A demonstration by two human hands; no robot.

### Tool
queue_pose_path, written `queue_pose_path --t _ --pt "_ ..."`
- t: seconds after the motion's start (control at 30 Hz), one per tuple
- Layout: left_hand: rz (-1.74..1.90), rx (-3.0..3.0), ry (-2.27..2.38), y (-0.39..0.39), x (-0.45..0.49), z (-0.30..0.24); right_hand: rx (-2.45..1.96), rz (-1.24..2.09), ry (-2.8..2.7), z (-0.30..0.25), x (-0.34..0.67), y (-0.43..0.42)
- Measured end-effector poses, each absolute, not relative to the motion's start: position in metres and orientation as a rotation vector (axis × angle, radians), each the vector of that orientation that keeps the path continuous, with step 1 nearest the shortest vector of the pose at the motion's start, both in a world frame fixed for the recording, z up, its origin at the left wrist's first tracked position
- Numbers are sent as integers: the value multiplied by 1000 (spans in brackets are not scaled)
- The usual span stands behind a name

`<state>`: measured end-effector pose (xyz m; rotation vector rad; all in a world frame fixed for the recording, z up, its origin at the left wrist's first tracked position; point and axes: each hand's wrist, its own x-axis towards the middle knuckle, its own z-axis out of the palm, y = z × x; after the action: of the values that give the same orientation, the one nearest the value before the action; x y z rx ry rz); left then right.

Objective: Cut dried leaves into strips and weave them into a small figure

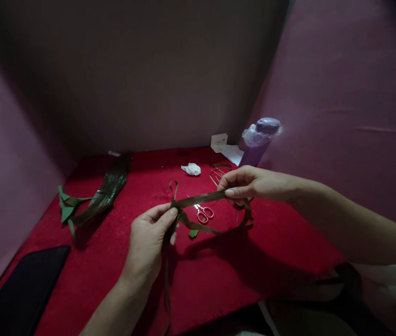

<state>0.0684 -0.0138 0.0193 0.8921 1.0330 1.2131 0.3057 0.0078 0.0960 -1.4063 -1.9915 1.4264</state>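
Between my two hands runs a flat brownish-green ribbon-like strip [201,199], fairly taut. My left hand [147,240] pinches it between thumb and fingers where a small loop stands up and a long tail hangs down. At the other end my right hand [245,183] grips the strip between thumb and fingertips. A slack length of it curves below, from the left fingers round to under the right hand. Just behind the strip lie scissors [205,214] with pinkish-red handles, blades partly hidden. A small green scrap [193,233] rests nearby.
On the red cloth [121,261], a green folded piece [67,207] and shiny dark strip [110,186] lie left, above a black flat object [26,289]. Farther back are crumpled white tissue [192,169], a white card [219,142] and a purple plastic-topped container [253,153]. Walls enclose the sides.
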Motion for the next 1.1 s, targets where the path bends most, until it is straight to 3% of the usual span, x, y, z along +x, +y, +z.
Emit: queue_pose_path --t 0.5,0.83,1.1 --pt "1140 940 1027 -16 72 26 -1080 1264 -1887 76 257 7" --pt "1115 966 994 -18 70 25 -983 777 -1955 70 245 -1" --pt "1182 871 978 -15 69 24 -1098 1143 -1685 68 242 2"
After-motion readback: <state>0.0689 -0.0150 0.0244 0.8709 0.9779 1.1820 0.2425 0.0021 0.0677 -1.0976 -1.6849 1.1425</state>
